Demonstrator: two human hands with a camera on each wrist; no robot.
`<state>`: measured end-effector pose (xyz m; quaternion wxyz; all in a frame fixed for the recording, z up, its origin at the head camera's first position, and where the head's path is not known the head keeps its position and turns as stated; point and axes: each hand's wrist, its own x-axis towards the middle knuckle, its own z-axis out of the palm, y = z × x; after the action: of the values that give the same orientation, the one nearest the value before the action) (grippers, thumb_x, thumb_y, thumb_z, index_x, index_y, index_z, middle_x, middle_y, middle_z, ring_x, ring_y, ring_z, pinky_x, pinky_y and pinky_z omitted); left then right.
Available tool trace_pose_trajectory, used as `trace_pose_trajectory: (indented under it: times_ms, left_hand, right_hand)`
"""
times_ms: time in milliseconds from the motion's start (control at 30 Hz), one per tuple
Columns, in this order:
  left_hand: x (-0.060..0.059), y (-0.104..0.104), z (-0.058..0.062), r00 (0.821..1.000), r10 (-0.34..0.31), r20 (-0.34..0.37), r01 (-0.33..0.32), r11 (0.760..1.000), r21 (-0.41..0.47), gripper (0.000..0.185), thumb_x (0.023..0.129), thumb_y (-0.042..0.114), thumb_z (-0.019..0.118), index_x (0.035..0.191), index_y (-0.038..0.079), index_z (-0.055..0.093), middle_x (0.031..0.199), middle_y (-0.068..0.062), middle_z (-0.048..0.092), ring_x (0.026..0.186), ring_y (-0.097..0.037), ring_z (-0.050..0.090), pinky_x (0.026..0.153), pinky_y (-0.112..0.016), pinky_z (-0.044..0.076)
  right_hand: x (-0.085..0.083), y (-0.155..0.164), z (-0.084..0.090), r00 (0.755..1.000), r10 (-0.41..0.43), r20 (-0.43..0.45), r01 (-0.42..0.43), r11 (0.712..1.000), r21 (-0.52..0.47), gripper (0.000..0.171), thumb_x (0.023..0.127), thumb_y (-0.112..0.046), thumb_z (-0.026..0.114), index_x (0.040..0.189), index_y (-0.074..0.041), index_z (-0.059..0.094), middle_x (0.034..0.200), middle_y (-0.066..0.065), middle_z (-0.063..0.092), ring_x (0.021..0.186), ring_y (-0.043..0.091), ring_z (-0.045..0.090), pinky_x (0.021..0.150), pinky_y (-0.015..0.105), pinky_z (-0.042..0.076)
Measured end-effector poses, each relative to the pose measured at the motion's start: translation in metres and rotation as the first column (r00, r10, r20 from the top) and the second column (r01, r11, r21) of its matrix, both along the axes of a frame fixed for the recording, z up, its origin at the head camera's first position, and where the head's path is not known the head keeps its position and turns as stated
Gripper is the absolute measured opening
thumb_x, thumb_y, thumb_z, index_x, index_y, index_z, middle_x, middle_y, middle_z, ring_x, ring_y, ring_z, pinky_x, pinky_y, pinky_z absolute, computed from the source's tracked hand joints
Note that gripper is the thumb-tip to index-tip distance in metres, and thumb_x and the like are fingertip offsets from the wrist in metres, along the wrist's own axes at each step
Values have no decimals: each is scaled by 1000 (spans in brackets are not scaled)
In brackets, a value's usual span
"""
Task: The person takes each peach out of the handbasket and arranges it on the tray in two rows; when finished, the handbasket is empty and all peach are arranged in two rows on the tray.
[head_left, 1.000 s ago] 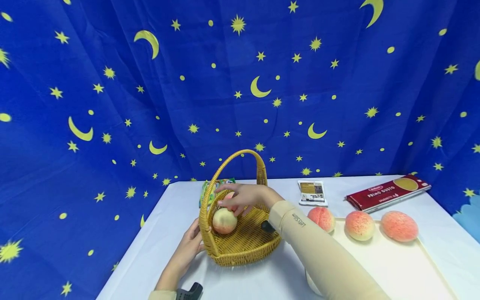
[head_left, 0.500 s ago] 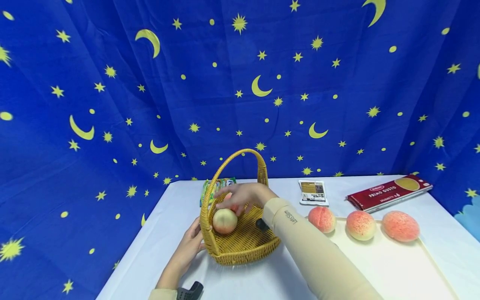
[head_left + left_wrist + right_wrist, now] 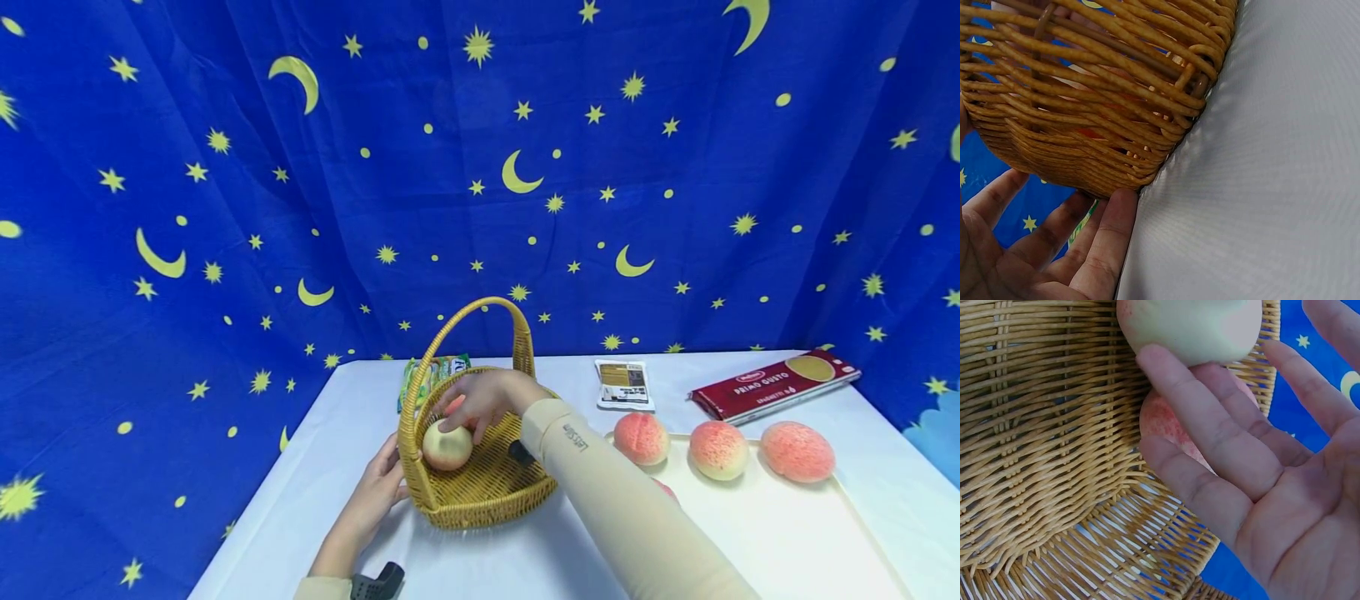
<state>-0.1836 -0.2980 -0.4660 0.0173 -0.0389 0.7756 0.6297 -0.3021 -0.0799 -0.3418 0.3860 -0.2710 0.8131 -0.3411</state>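
Note:
A wicker basket (image 3: 487, 492) with a tall arched handle holds two peaches. The pale peach (image 3: 446, 447) lies at its left side, and the redder peach (image 3: 1169, 422) is behind it, mostly covered by my right hand (image 3: 483, 396). That hand reaches inside the basket. Its fingers are loosely bent, one fingertip at the pale peach and others over the redder one, without closing around either. Outside, my left hand (image 3: 378, 483) touches the basket's left wall; in the left wrist view its fingers (image 3: 1107, 244) are extended, with tips against the woven side.
To the right, a cream tray (image 3: 810, 533) bears several peaches (image 3: 718, 451), one partly hidden by the right sleeve. Behind it lies a red spaghetti pack (image 3: 776, 386). A small sachet (image 3: 625, 386) and a green packet (image 3: 457, 364) lie near the table's back edge.
My right hand has shifted down and toward the pale peach, its fingers now reaching over it. The right forearm has moved slightly left, uncovering part of a peach on the tray. The left hand stays put.

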Motion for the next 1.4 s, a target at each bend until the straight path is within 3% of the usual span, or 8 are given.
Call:
trace_pose_trajectory:
  times_ms: [200, 367, 533, 700, 933, 1033, 1200, 1400]
  left_hand:
    - [0, -1, 1, 1000, -3, 7, 3, 1000, -6, 64, 110, 41, 59, 167, 21, 38, 174, -25, 31, 154, -48, 44, 105, -50, 61]
    - [0, -1, 0, 1000, 2, 6, -2, 1000, -8, 65, 110, 40, 59, 167, 21, 36, 174, -26, 30, 153, -48, 45, 104, -49, 62]
    - [-1, 1, 1, 1000, 8, 12, -8, 1000, -13, 67, 110, 42, 60, 168, 20, 35, 174, -27, 30, 155, -49, 42, 105, -50, 61]
    - [-1, 1, 1, 1000, 8, 16, -8, 1000, -15, 69, 109, 43, 60, 168, 21, 34, 174, -27, 30, 154, -49, 42, 106, -50, 61]
    - [0, 1, 1, 1000, -1, 4, 1, 1000, -12, 68, 109, 40, 61, 168, 19, 34, 172, -28, 32, 152, -48, 46, 104, -48, 62]
    - [1, 0, 1, 1000, -2, 7, 2, 1000, -12, 68, 109, 39, 61, 168, 19, 34, 172, -28, 32, 152, -48, 46, 104, -48, 62]
    - [1, 1, 2, 1000, -4, 5, 4, 1000, -14, 66, 110, 39, 59, 168, 19, 35, 172, -27, 34, 152, -47, 46, 105, -48, 61]
    - [0, 1, 1, 1000, -5, 2, 5, 1000, -9, 62, 111, 36, 58, 167, 19, 37, 172, -26, 35, 152, -46, 47, 106, -48, 61]
  right_hand:
    - [3, -7, -1, 1000, -3, 15, 3, 1000, 8, 56, 100, -18, 78, 152, -9, 60, 161, 17, 52, 113, 30, 75, 111, 49, 58]
    - [4, -7, -1, 999, -25, 44, 23, 999, 30, 61, 96, -9, 80, 153, -6, 56, 161, 19, 50, 114, 36, 76, 114, 49, 56]
    - [7, -6, -2, 994, -32, 101, 31, 999, 13, 56, 96, 0, 78, 148, -3, 58, 163, 20, 46, 115, 41, 75, 113, 51, 57]
    - [6, -7, -4, 991, -37, 130, 36, 999, 13, 42, 96, 1, 77, 134, -6, 62, 143, 13, 54, 105, 35, 76, 111, 52, 58]
    - [8, -11, -8, 994, -15, 108, 13, 1000, 18, 33, 94, 0, 80, 117, -11, 59, 126, 10, 53, 89, 35, 78, 93, 43, 65]
    - [11, -11, -9, 997, -25, 78, 22, 999, 40, 37, 93, -4, 82, 121, -14, 59, 130, 12, 52, 91, 36, 79, 99, 49, 61]
    - [16, -10, -8, 1000, -11, 27, 7, 990, 138, 56, 93, -18, 86, 142, -22, 61, 149, 14, 54, 109, 38, 76, 108, 63, 56]
    - [17, -11, -9, 1000, 23, 8, -25, 985, 173, 62, 92, -24, 85, 149, -23, 59, 134, 12, 66, 113, 39, 74, 107, 61, 57]
